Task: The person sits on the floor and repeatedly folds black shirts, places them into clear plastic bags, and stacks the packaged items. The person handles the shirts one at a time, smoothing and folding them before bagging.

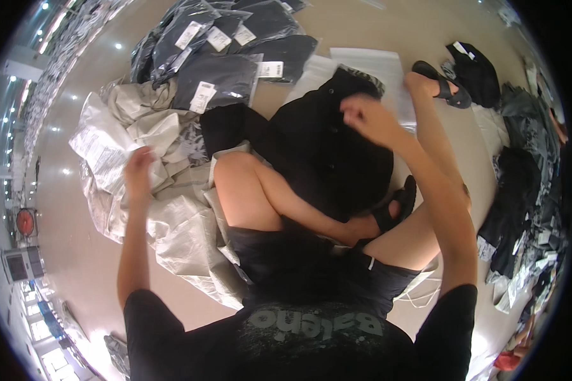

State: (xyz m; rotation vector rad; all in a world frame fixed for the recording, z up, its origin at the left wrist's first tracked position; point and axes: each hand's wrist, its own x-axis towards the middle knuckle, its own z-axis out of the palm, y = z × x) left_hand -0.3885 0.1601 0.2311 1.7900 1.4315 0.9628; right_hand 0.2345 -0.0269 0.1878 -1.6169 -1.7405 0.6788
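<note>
A black buttoned garment [324, 140] lies spread on the floor between my bent legs. Over its upper right part is my right hand [370, 119], slightly blurred, its fingers curled in; what they hold, if anything, does not show. My left hand [140, 166] is smeared by motion above a crumpled off-white woven sack [187, 219], so its grip is unclear. Beside the sack's upper edge sits a patterned grey-and-white piece of cloth [194, 143], next to a black part of the garment.
Several dark garments in clear bags with white tags [232, 73] lie piled at the far left. Clear plastic bags [388, 63] are under the garment's far end. A black garment [475, 73] lies by my sandalled foot [448, 89]. More dark clothes [515, 197] are heaped at the right.
</note>
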